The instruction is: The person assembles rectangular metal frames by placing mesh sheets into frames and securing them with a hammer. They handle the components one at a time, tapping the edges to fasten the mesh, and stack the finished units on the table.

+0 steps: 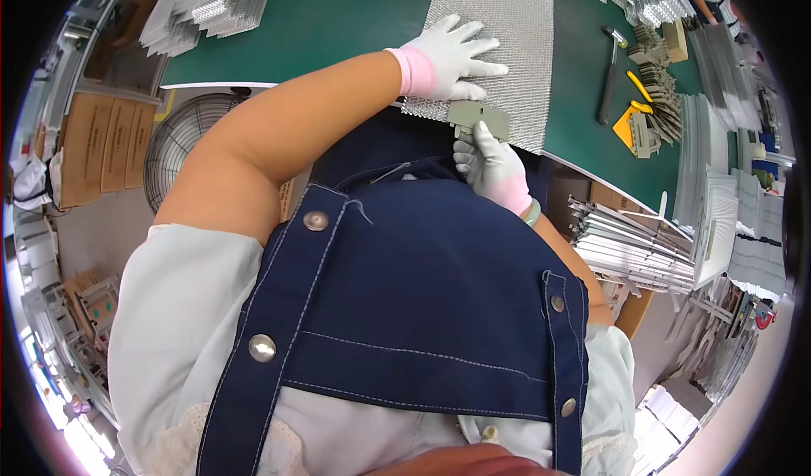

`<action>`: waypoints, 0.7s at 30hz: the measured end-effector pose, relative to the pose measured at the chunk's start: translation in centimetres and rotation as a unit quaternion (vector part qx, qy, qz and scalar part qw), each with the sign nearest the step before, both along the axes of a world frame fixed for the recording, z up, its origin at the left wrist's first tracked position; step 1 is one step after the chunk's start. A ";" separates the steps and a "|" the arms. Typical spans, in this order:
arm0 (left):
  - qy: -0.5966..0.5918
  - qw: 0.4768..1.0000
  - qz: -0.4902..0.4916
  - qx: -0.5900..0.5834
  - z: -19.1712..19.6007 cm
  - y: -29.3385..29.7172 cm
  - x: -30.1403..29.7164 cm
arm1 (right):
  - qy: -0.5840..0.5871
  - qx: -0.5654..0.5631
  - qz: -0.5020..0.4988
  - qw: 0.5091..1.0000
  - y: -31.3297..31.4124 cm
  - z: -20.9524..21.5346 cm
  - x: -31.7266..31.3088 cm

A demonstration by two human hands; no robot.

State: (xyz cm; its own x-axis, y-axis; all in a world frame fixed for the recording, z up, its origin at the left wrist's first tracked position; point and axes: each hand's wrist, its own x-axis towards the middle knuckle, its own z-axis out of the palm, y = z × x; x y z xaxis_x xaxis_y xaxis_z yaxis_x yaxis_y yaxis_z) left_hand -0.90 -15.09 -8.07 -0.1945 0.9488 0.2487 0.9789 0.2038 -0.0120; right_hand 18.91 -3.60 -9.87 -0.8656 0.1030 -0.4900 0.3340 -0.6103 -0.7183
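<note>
A silvery, finely ribbed metal mesh sheet lies on the green tabletop and reaches its near edge. My left hand, in a white glove with a pink cuff, rests flat on it with the fingers spread. At the sheet's near edge, my right hand, gloved the same way, pinches a flat grey-green bracket-like piece between thumb and curled fingers. The piece overlaps the sheet's edge; whether it is fitted onto it I cannot tell.
On the table's right lie a hammer, a yellow-handled tool and several grey-green pieces. Mesh stacks stand far left and far right. Below, a caged fan stands at left and stacked panels at right.
</note>
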 end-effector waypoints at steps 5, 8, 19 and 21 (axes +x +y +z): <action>-0.006 1.000 -0.007 0.010 -0.1 -0.1 0.1 | -0.076 -0.007 -0.046 0.996 -0.9 1.3 -0.2; -0.022 1.000 -0.002 -0.003 0.3 -0.4 2.5 | -0.094 -0.067 0.002 0.993 0.6 1.6 2.0; -0.025 0.999 -0.013 0.031 -0.1 -0.5 3.4 | -0.060 0.040 -0.019 0.997 -0.2 -0.6 3.2; -0.030 0.999 -0.015 0.038 -0.1 -0.4 3.5 | -0.054 0.049 -0.015 0.997 0.0 -0.5 3.3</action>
State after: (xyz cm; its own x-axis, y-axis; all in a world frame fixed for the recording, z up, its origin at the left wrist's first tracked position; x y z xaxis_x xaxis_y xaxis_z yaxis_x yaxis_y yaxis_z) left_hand 2.57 -15.47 -8.15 -0.1836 0.9331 0.3093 0.9830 0.1731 0.0615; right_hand 22.19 -3.59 -10.35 -0.8039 0.1797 -0.5670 0.3961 -0.5493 -0.7357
